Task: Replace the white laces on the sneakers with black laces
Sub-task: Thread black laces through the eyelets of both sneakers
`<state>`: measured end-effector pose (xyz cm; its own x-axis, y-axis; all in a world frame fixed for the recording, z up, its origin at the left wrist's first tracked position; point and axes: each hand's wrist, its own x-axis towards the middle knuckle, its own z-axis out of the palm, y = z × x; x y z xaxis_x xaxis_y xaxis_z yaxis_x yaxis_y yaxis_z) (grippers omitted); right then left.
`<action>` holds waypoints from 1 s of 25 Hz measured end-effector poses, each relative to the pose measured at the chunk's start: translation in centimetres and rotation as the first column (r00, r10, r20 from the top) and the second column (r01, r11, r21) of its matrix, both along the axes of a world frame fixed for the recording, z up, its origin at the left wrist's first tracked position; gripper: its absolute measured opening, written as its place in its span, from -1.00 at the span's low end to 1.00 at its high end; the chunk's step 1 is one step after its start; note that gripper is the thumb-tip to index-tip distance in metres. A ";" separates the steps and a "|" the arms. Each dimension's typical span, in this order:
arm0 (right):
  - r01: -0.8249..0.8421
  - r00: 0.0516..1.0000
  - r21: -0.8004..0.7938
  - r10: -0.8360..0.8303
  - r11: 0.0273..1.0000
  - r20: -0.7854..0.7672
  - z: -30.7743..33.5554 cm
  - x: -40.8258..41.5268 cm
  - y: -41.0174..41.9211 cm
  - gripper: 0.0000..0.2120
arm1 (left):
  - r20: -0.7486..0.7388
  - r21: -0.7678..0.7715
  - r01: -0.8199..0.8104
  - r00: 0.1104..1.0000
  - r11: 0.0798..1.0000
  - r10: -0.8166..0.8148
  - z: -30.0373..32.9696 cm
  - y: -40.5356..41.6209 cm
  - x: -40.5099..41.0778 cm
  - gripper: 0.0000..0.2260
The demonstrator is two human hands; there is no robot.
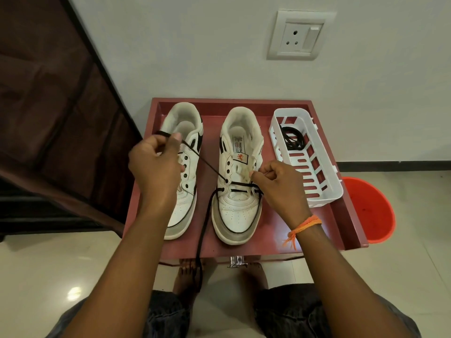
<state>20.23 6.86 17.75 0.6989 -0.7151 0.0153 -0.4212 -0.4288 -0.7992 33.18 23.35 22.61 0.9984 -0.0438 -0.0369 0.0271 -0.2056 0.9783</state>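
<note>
Two white sneakers stand on a red tray-like table top (324,215), toes toward me. The left sneaker (181,208) has empty eyelets. The right sneaker (238,206) has a black lace (206,164) threaded through its lowest eyelets. My left hand (156,167) pinches one end of that lace, pulled up and left from an eyelet. My right hand (280,186) rests at the right side of the right sneaker, fingers curled at the eyelets; what it pinches is hidden. The lace's other end hangs off the front edge.
A white slotted plastic basket (314,181) on the right of the tray holds a coiled black lace (292,140). An orange bucket (373,211) stands on the floor at right. A dark brown cabinet (48,106) is at left, a wall socket (299,36) above.
</note>
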 end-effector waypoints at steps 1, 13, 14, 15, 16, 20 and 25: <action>-0.001 1.000 0.002 0.001 1.000 0.001 0.0 0.0 0.0 -0.77 | 0.010 0.037 0.019 1.000 0.999 -0.020 0.1 0.3 0.1 -0.78; 0.004 1.000 0.036 -0.004 0.999 0.003 0.0 -0.1 -0.2 -0.75 | -0.218 0.148 0.340 0.927 0.929 -0.305 -1.7 -1.5 -2.7 -0.84; 0.003 1.000 0.040 -0.003 0.999 0.004 0.0 -0.1 -0.2 -0.75 | -0.159 0.120 0.278 0.953 0.953 -0.258 -1.3 -1.2 -2.0 -0.85; 0.003 1.000 0.040 -0.003 0.999 0.003 0.0 -0.1 -0.1 -0.75 | -0.092 0.080 0.191 0.979 0.978 -0.183 -0.8 -0.8 -1.3 -0.84; 0.004 1.000 0.038 -0.004 0.999 0.000 0.0 0.0 -0.1 -0.75 | -0.042 0.025 0.104 0.994 0.994 -0.103 -0.3 -0.3 -0.7 -0.85; 0.012 1.000 0.032 -0.012 0.999 0.000 -0.1 0.0 -0.1 -0.75 | -0.060 0.129 0.220 0.975 0.967 -0.214 -0.1 0.5 -0.5 -0.78; 0.011 1.000 0.024 -0.011 1.000 -0.004 -0.1 0.0 -0.2 -0.75 | -0.228 0.414 0.478 0.878 0.774 -0.420 -1.7 -1.1 -3.3 -0.48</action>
